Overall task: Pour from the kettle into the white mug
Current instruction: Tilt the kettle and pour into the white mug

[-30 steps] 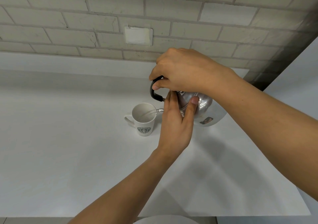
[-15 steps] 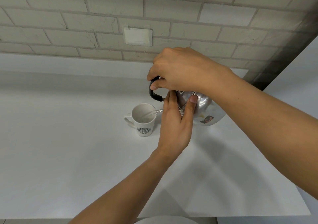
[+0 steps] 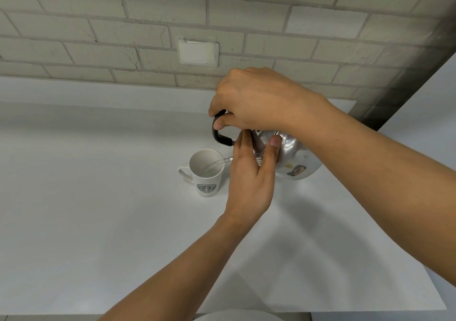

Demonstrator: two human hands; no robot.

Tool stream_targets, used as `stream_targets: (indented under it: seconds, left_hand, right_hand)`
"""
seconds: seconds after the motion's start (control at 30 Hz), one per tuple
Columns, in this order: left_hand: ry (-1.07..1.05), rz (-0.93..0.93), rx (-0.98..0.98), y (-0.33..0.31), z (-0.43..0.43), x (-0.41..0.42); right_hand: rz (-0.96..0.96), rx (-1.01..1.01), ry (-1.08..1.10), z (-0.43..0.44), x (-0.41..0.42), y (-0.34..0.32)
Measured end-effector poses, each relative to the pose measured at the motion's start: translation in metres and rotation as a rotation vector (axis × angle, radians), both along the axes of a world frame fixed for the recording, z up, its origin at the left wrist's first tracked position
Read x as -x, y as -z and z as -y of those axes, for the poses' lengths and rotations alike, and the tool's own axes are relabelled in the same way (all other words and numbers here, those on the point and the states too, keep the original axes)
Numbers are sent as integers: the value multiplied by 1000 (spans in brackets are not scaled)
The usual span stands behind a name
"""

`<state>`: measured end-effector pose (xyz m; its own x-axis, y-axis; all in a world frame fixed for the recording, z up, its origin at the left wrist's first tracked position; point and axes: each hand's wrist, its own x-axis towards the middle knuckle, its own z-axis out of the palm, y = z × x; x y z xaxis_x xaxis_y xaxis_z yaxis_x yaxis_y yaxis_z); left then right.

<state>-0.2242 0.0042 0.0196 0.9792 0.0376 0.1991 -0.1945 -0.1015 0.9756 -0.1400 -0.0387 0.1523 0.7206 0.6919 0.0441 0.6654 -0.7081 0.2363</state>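
Observation:
A white mug (image 3: 206,175) with a green round logo stands upright on the white counter, its handle pointing left. A shiny steel kettle (image 3: 293,155) is tilted leftward above the counter, its spout over the mug's right rim. A thin stream of water runs into the mug. My right hand (image 3: 256,101) grips the kettle's black handle (image 3: 219,135) from above. My left hand (image 3: 251,172) presses against the kettle's lid and front, fingers and thumb spread over it. The lid is mostly hidden by my fingers.
The white counter (image 3: 98,197) runs back to a pale brick wall with a white blank plate (image 3: 198,52). A white panel (image 3: 424,113) closes the right side. A rounded white object (image 3: 237,315) peeks in at the bottom edge.
The kettle and both hands have held nearly the same pose, with the kettle tipped slightly more. Water keeps running into the mug.

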Motion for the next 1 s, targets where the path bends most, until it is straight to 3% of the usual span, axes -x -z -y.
stream_targets:
  seconds: [0.77,1.0]
  left_hand:
    - [10,-3,-9,5,-3,-1]
    - [61,35,-145,12,-11,-4]
  right_hand:
    - [-9,-25,6,2,2,2]
    - [-92,-269,41,35,8,17]
